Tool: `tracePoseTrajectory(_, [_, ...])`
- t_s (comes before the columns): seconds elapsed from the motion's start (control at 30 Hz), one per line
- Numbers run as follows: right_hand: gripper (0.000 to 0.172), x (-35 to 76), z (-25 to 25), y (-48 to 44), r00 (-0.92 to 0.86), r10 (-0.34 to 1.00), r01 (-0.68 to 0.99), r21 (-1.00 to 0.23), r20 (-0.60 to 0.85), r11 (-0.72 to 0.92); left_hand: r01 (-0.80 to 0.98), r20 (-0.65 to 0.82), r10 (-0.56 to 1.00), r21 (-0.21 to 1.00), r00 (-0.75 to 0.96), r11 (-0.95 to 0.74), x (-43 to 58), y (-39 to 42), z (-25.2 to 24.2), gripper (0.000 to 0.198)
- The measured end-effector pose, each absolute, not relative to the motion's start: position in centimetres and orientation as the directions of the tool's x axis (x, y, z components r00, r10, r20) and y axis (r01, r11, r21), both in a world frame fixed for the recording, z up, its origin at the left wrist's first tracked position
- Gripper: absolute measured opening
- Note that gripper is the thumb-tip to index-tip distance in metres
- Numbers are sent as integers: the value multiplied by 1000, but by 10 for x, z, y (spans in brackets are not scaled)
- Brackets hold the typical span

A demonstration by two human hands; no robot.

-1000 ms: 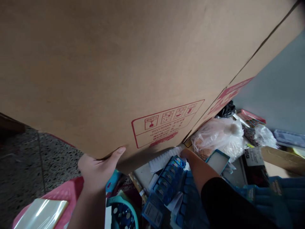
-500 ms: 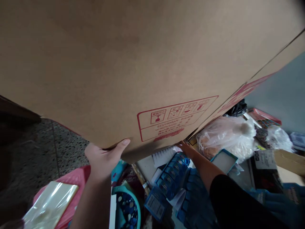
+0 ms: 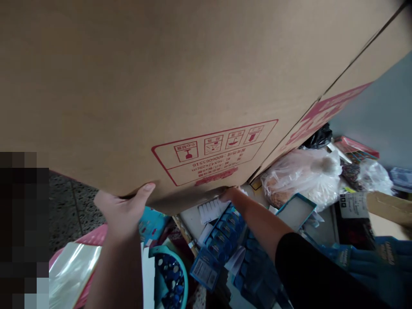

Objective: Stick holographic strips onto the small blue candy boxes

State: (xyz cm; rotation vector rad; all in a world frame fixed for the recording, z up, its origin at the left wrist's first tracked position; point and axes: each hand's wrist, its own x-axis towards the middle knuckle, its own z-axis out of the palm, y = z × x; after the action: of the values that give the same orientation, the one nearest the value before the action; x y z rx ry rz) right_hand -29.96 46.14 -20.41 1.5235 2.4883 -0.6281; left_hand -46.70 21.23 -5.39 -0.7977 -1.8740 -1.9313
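A large brown cardboard box [image 3: 154, 86] fills the upper part of the view, tilted, with upside-down red print on its side. My left hand [image 3: 124, 206] grips its lower edge at the left, thumb on the side face and fingers hidden beneath. Farther right, my right hand [image 3: 231, 194] is at the bottom edge near the box's corner, with its fingers mostly hidden under the cardboard. Right below that hand lie blue plastic-wrapped packs [image 3: 225, 231] and a white ribbed piece [image 3: 210, 210].
A turquoise basket [image 3: 185, 274] of dark blue pieces stands below. A pink container [image 3: 96, 234] holds a clear-wrapped packet [image 3: 72, 270] at lower left. To the right lie a filled clear plastic bag [image 3: 302, 176], a blue-edged tray [image 3: 296, 212] and an open carton [image 3: 389, 210] near a grey wall [image 3: 392, 103].
The box and both my hands have shifted left in the view, and the printed label sits slightly higher. Both hands keep their places on the lower edge.
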Motion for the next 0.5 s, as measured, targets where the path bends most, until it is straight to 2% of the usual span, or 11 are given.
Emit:
tracePoseTrajectory(0.13, [23,-320,-210,415,-519,712,831,-85,-473,549,612,613,122,789,-781,-50,-465,212,-55,31])
tracePoseTrajectory(0.33, [14,-301,-192,399,-624,592,687,2,-510,726,608,601,171,793,-780,-13,-464,213,-47,34])
tracePoseTrajectory(0.4, [23,-293,-186,400,-656,577,664,-8,-486,748,608,605,167,793,-779,-36,-465,214,-45,34])
tracePoseTrajectory(0.5, [47,-283,-181,394,-699,563,651,-66,-440,757,585,582,173,810,-795,-39,-465,214,-45,33])
